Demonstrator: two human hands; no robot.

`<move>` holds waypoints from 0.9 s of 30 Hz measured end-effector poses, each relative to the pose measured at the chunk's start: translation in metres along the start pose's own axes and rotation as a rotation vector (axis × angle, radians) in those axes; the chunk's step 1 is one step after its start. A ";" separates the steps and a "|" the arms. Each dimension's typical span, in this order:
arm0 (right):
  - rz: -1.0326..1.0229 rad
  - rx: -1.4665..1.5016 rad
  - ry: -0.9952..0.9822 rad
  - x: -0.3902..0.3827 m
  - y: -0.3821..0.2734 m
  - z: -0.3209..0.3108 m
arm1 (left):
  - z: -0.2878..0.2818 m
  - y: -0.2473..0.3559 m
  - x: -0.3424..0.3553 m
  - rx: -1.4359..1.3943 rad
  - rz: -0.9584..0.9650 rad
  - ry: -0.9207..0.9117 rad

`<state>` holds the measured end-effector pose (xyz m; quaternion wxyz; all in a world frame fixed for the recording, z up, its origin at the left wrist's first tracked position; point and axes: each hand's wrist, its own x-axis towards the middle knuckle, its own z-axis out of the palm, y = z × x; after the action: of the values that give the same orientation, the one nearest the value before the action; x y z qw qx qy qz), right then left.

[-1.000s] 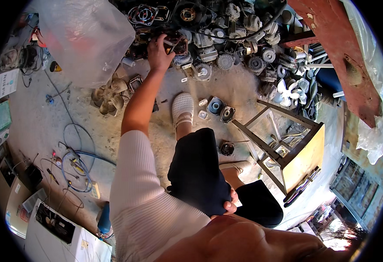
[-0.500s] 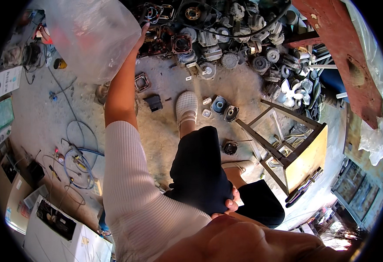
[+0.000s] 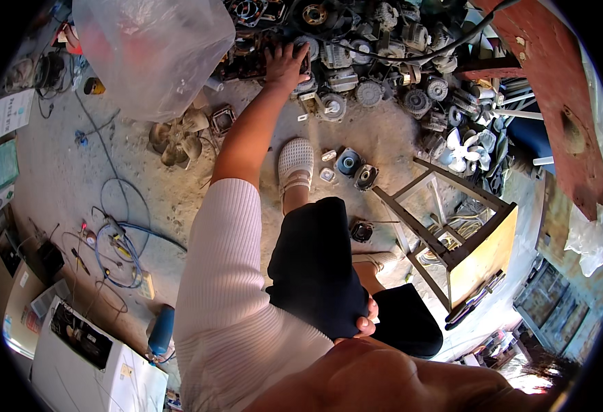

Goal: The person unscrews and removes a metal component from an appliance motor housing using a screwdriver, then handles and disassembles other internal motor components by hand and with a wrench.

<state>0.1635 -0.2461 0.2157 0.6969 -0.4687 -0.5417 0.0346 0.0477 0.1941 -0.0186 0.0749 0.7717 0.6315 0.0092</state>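
My left hand (image 3: pixel 285 67) reaches out to the far pile, fingers spread over a square, rusty motor frame (image 3: pixel 306 63). Its palm faces down, and nothing is seen gripped in it. Around it lie dark open motor frames (image 3: pixel 250 12) and grey motors (image 3: pixel 342 79). A large clear plastic bag (image 3: pixel 153 55) is left of this hand, apart from it. My right hand (image 3: pixel 365 321) rests close to my body by the black trouser knee (image 3: pixel 315 275). Its fingers are curled, and what they hold, if anything, is hidden.
A wooden stool (image 3: pixel 483 254) lies tipped over at right, near a white fan blade (image 3: pixel 461 147). Small motor parts (image 3: pixel 349 163) sit beside my shoe (image 3: pixel 296 161). Cables (image 3: pixel 126 257) and a metal fan blade (image 3: pixel 176 143) lie at left. A white appliance case (image 3: pixel 95 364) stands near left.
My left hand has moved right from beside the plastic bag onto the motor frame, fingers spread. The metal fan blade now shows more fully. My right hand stays in place.
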 end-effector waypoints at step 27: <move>0.034 0.032 -0.189 0.014 0.006 -0.014 | 0.008 -0.164 -0.158 0.023 -0.183 -0.205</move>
<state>0.1827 -0.2437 0.2218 0.6495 -0.4613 -0.5963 0.0989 -0.1427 0.0703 -0.0347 0.1307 0.7087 0.6882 -0.0839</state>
